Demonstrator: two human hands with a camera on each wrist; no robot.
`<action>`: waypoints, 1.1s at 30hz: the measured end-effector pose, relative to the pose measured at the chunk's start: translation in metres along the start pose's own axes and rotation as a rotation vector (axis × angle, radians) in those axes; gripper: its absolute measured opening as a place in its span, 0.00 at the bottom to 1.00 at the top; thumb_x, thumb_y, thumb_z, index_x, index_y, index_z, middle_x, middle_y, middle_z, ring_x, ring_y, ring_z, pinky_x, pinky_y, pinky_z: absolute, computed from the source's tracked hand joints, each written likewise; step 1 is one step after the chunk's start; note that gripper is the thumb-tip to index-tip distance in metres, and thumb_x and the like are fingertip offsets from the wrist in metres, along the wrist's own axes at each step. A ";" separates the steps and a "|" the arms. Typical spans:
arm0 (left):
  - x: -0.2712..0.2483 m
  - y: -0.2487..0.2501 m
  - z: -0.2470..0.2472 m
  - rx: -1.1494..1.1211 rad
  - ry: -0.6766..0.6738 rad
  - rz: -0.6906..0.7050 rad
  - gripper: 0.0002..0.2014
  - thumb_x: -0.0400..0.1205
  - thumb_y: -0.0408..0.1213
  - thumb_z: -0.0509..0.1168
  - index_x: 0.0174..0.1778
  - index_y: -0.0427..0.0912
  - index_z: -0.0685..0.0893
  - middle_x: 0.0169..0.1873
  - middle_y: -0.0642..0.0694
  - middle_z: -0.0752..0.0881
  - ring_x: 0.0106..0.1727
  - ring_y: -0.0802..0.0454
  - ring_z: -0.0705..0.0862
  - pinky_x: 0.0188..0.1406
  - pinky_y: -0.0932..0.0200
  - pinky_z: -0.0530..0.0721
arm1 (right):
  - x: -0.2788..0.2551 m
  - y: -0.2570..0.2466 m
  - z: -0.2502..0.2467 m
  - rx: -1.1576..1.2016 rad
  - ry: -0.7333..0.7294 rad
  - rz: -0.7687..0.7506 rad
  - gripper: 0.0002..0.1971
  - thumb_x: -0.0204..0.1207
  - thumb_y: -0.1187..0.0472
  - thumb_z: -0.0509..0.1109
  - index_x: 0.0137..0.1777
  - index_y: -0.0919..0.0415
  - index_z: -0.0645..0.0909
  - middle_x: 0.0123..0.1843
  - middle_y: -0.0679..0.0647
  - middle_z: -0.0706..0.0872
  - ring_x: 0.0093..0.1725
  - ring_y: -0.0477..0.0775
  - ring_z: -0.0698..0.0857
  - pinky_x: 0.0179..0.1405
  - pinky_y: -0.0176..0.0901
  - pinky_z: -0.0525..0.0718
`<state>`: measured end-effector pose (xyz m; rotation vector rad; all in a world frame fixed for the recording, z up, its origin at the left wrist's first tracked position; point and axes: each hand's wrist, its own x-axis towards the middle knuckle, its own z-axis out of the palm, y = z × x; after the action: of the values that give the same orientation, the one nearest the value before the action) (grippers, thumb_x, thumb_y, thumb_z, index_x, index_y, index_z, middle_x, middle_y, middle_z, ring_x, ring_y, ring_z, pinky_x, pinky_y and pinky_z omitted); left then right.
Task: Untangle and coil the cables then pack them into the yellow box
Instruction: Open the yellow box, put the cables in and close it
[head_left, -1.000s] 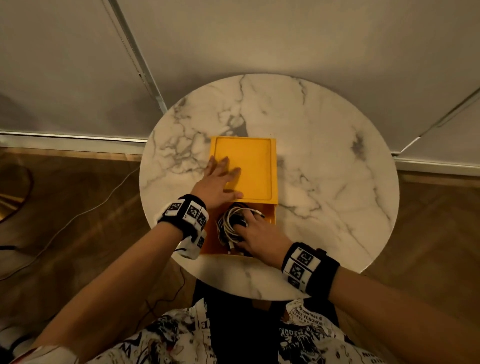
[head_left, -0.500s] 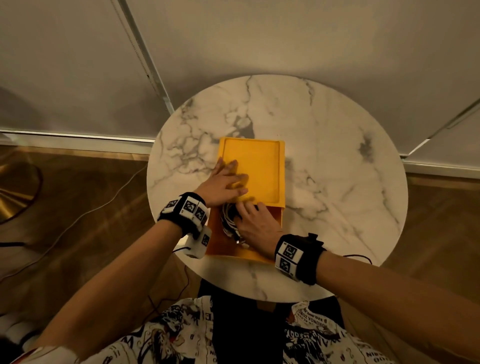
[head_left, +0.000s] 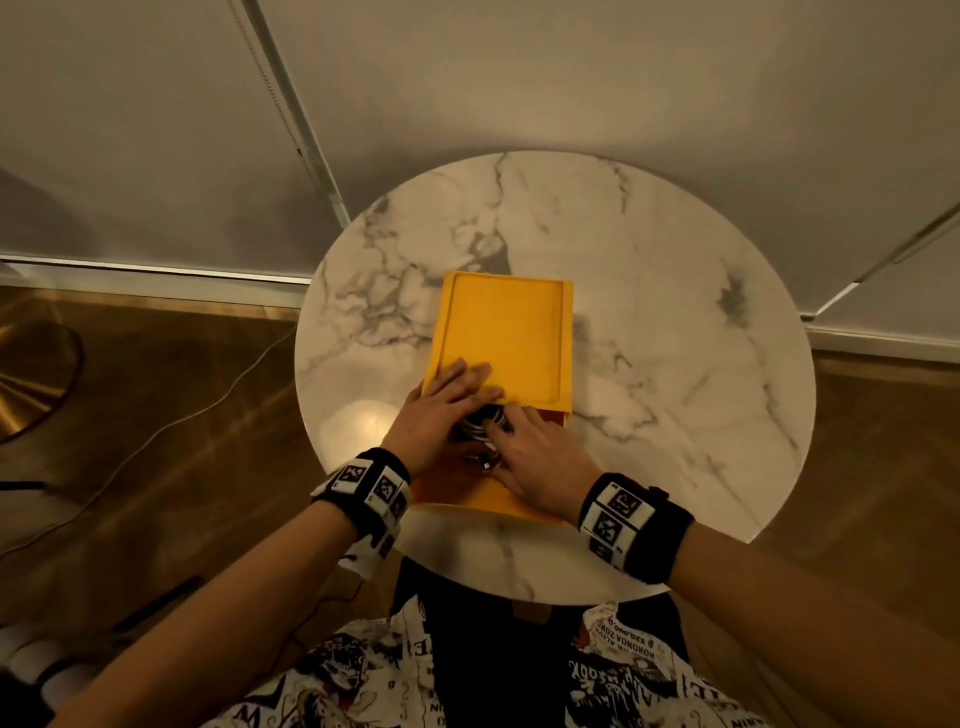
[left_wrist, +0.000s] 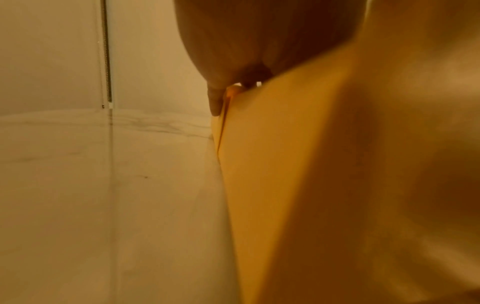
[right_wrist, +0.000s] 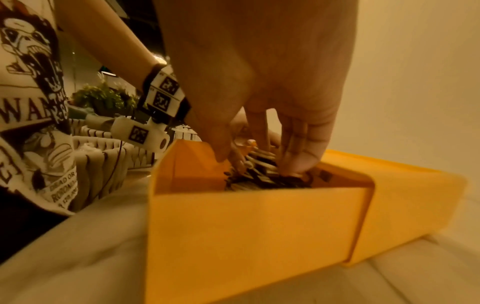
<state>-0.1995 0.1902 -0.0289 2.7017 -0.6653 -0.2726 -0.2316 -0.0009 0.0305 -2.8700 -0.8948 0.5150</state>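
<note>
A yellow box (head_left: 457, 496) lies on the round marble table (head_left: 675, 322), and its yellow sliding lid (head_left: 506, 332) covers the far part. My left hand (head_left: 448, 399) lies flat on the lid's near left corner, fingers straight. Coiled white and black cables (head_left: 480, 423) sit in the box's open near end. My right hand (head_left: 532, 454) presses down on them with straight fingers. In the right wrist view the fingertips (right_wrist: 296, 164) push into the cables (right_wrist: 259, 176) below the box wall (right_wrist: 246, 226). The left wrist view shows a fingertip (left_wrist: 215, 102) at the lid's edge (left_wrist: 285, 164).
The table stands against a pale wall with a vertical rail (head_left: 291, 119). A thin white cord (head_left: 171, 431) runs over the wooden floor at the left, beside a brass disc (head_left: 31, 384). The marble around the box is bare.
The lid has slid toward me under my left hand, so the open gap over the cables is smaller. My right hand has stayed on the cables and pushed deeper.
</note>
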 end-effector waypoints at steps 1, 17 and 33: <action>0.001 0.000 0.001 -0.025 0.015 -0.004 0.38 0.76 0.57 0.70 0.80 0.66 0.60 0.84 0.62 0.51 0.85 0.56 0.44 0.74 0.29 0.65 | 0.000 0.001 0.000 0.007 -0.011 0.002 0.27 0.82 0.49 0.64 0.77 0.60 0.67 0.71 0.62 0.69 0.68 0.63 0.73 0.56 0.54 0.80; 0.002 0.007 -0.004 -0.426 0.220 -0.092 0.18 0.77 0.44 0.73 0.64 0.51 0.85 0.71 0.60 0.77 0.79 0.60 0.65 0.81 0.43 0.59 | -0.030 0.006 -0.001 0.144 0.113 -0.092 0.16 0.80 0.53 0.67 0.64 0.59 0.78 0.60 0.56 0.81 0.55 0.58 0.82 0.50 0.50 0.80; 0.059 0.003 -0.040 0.039 -0.231 -0.276 0.37 0.79 0.69 0.52 0.83 0.64 0.49 0.84 0.52 0.37 0.84 0.43 0.34 0.81 0.34 0.54 | -0.065 0.017 0.025 0.307 0.151 0.324 0.13 0.83 0.48 0.61 0.52 0.57 0.78 0.45 0.58 0.87 0.46 0.64 0.84 0.38 0.47 0.68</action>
<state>-0.1388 0.1706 0.0034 2.8228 -0.3575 -0.6552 -0.2807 -0.0521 0.0227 -2.7283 -0.2961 0.4115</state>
